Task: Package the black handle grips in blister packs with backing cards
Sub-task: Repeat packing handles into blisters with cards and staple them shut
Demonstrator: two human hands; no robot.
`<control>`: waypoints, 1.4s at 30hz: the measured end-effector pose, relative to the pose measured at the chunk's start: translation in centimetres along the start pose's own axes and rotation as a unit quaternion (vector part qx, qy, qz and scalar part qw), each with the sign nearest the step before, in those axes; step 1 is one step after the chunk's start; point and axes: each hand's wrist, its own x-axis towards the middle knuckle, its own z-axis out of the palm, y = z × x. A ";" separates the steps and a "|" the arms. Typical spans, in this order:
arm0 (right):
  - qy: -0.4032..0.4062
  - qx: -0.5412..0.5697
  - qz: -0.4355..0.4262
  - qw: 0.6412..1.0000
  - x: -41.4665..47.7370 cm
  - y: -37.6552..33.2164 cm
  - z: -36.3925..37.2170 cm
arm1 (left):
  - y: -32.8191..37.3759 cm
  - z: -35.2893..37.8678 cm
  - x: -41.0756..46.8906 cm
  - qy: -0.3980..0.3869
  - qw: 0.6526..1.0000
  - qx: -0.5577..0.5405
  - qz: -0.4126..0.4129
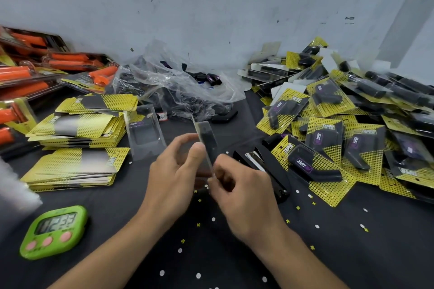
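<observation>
Both hands hold one clear blister pack (203, 135) edge-on above the black table, with a black handle grip (209, 148) inside it. My left hand (175, 169) pinches it from the left with thumb and fingers. My right hand (237, 180) pinches its lower edge from the right. Stacks of yellow-and-black backing cards (77, 164) lie at the left. An empty blister shell (145, 134) stands beside them. Loose black grips sit in a clear plastic bag (173, 87) at the back. Finished packs (324, 138) are heaped on the right.
A black stapler (267, 166) lies just right of my hands. A green digital timer (55, 232) sits at the front left. Orange-handled packaged items (30, 77) are stacked at the far left. Small paper punch-outs are scattered over the black tabletop (211, 253). A grey wall stands behind.
</observation>
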 end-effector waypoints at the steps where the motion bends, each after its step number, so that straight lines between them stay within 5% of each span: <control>1: -0.021 -0.017 -0.021 0.999 -0.1 -0.3 0.1 | 0.0 0.5 -0.2 -0.001 1.000 -0.004 -0.020; 5: -0.083 0.030 0.013 0.996 -0.4 -1.2 0.5 | -0.3 0.5 0.6 0.029 0.985 -0.129 -0.114; 9: 0.056 0.042 0.145 0.987 -0.7 -0.3 0.4 | 0.2 -1.2 1.7 -0.032 0.949 -0.266 -0.167; 11: 0.040 0.054 0.208 0.976 -0.6 0.0 0.3 | 0.2 -1.7 1.9 -0.066 0.933 -0.311 -0.168; 16: -0.059 0.200 0.249 0.946 0.0 0.5 0.4 | 0.1 -1.9 1.7 -0.116 0.929 -0.311 -0.162; 21: -0.049 0.291 0.282 0.913 0.2 1.0 0.4 | -0.1 -1.9 1.5 -0.104 0.945 -0.280 -0.130; 24: -0.066 0.205 0.234 0.948 0.3 1.0 -0.2 | -0.2 -1.8 1.6 -0.084 0.953 -0.267 -0.115; 27: 0.031 0.001 0.136 0.990 0.3 1.0 -1.6 | -0.3 -2.1 2.0 -0.055 0.956 -0.263 -0.118; 30: 0.141 -0.116 0.166 0.969 1.2 1.5 -3.9 | -0.4 -2.4 2.3 -0.030 0.957 -0.256 -0.131; 33: 0.041 -0.202 0.270 0.940 1.7 2.9 -4.6 | -0.4 -2.4 2.5 -0.018 0.958 -0.250 -0.140; 36: -0.054 -0.175 0.315 0.931 1.3 3.2 -3.9 | -0.5 -2.3 2.5 -0.012 0.958 -0.251 -0.141; 42: -0.030 -0.091 0.259 0.961 1.7 2.3 -4.2 | -0.8 -2.7 2.9 0.026 0.954 -0.270 -0.130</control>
